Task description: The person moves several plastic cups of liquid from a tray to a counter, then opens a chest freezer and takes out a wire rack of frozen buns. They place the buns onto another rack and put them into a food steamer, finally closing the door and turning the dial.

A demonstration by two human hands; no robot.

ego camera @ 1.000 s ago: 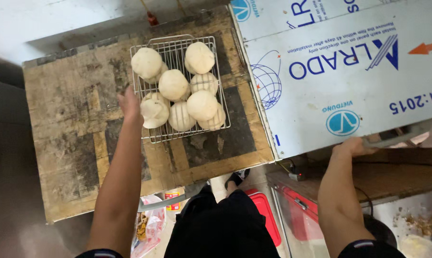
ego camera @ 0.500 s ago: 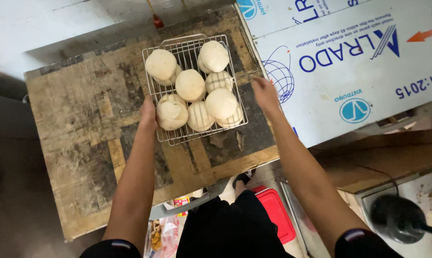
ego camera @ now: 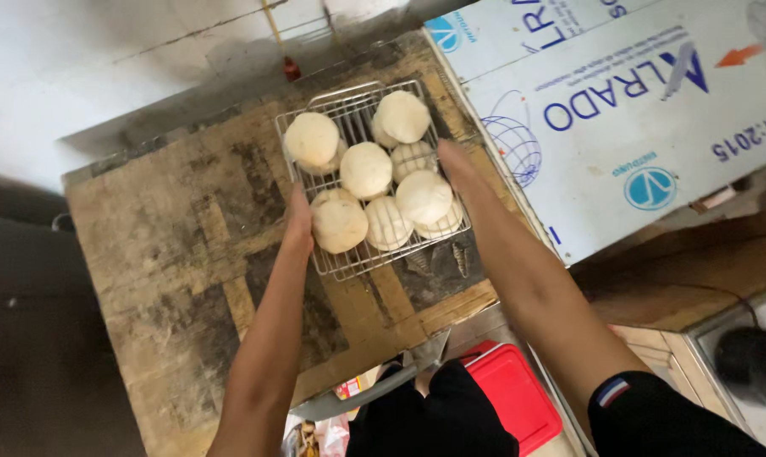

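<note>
A square wire rack (ego camera: 332,266) sits on a worn wooden table (ego camera: 171,254) and carries several round pale buns (ego camera: 366,169), some stacked on others. My left hand (ego camera: 298,222) grips the rack's left edge beside the lowest left bun (ego camera: 339,225). At the rack's right edge, my right hand (ego camera: 456,165) lies with fingers along the wire by the right buns (ego camera: 424,196). Both forearms reach up from the bottom of the head view.
A big white printed cardboard sheet (ego camera: 637,110) lies right of the rack. A red box (ego camera: 510,393) and a metal blade (ego camera: 374,385) lie below the table's near edge. A dark round object (ego camera: 751,360) sits at the lower right. A pale wall (ego camera: 104,59) is behind.
My right hand came from the counter at the right to the rack's right edge a second ago. Over the last half second both hands stay on the rack; the view has shifted slightly.
</note>
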